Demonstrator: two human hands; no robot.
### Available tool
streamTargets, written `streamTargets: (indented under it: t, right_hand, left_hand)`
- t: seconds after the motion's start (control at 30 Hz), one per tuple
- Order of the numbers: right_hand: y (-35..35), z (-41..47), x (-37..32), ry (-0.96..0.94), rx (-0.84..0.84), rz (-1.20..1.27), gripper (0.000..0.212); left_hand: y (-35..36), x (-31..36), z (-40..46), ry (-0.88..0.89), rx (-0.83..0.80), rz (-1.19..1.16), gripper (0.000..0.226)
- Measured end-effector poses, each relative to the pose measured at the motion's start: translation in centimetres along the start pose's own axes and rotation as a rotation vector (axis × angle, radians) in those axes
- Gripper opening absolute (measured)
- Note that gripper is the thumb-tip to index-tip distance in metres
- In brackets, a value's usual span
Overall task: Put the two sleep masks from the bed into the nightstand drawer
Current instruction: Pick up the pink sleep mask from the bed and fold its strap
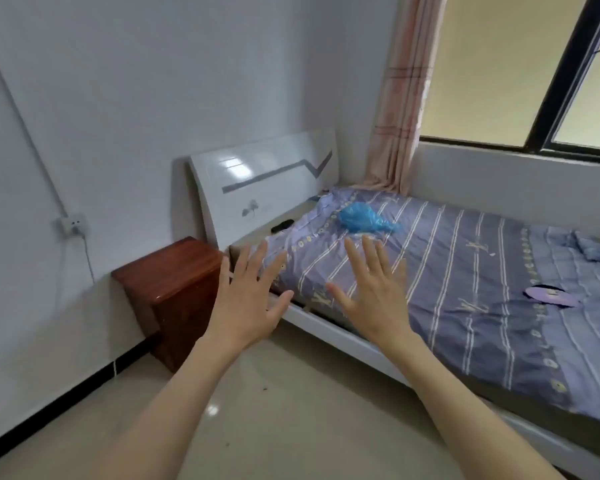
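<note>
A purple sleep mask [552, 295] lies flat on the striped purple bed sheet [447, 271] at the right, partly over a dark piece that may be a second mask; I cannot tell. The reddish-brown wooden nightstand [174, 289] stands at the left beside the white headboard, its drawer shut. My left hand [248, 299] and my right hand [374, 292] are raised in front of me, palms forward, fingers spread, holding nothing. Both hover over the near edge of the bed, well left of the mask.
A blue plastic bag [364, 218] lies near the head of the bed, with a small dark object [282, 226] on the ledge below the headboard [257, 188]. A wall socket with a cable [73, 225] is left of the nightstand. Window and curtain [399, 98] stand behind the bed.
</note>
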State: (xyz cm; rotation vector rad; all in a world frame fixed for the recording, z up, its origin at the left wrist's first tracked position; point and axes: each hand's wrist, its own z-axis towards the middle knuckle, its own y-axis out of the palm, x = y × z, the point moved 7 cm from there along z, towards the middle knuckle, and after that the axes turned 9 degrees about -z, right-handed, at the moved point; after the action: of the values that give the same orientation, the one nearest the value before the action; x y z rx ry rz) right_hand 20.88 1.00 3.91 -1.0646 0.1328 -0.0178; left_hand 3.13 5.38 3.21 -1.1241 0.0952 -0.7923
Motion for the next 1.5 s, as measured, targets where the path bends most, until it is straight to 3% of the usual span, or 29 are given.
streamTargets:
  t: [0.2, 0.43, 0.63, 0.87, 1.27, 1.5]
  right_hand:
    - [9.5, 1.2, 0.9, -0.021, -0.202, -0.055, 0.073]
    - [19.4, 10.5, 4.5, -0.056, -0.322, -0.024, 0.072]
    - [25.1, 20.5, 6.4, -0.096, -0.356, -0.015, 0.072]
    - [33.3, 32.1, 5.8, -0.119, -0.388, 0.01, 0.073]
    - [47.5, 54.4, 1.2, -0.035, -0.384, 0.015, 0.073]
    - [54.7, 63.1, 3.4, 0.026, -0.425, -0.01, 0.073]
  left_hand:
    - [6.8, -6.8, -0.1, -0.216, -0.103, -0.055, 0.061]
    - [14.9, -13.6, 8.1, -0.355, -0.205, -0.061, 0.061]
    - [18.8, -17.9, 17.2, -0.36, -0.216, -0.061, 0.062]
    - [22.5, -28.5, 26.7, -0.415, -0.262, -0.042, 0.062]
    - [28.7, -47.2, 46.1, -0.346, -0.358, -0.038, 0.062]
    - [35.3, -53.1, 54.4, -0.288, -0.468, -0.063, 0.061]
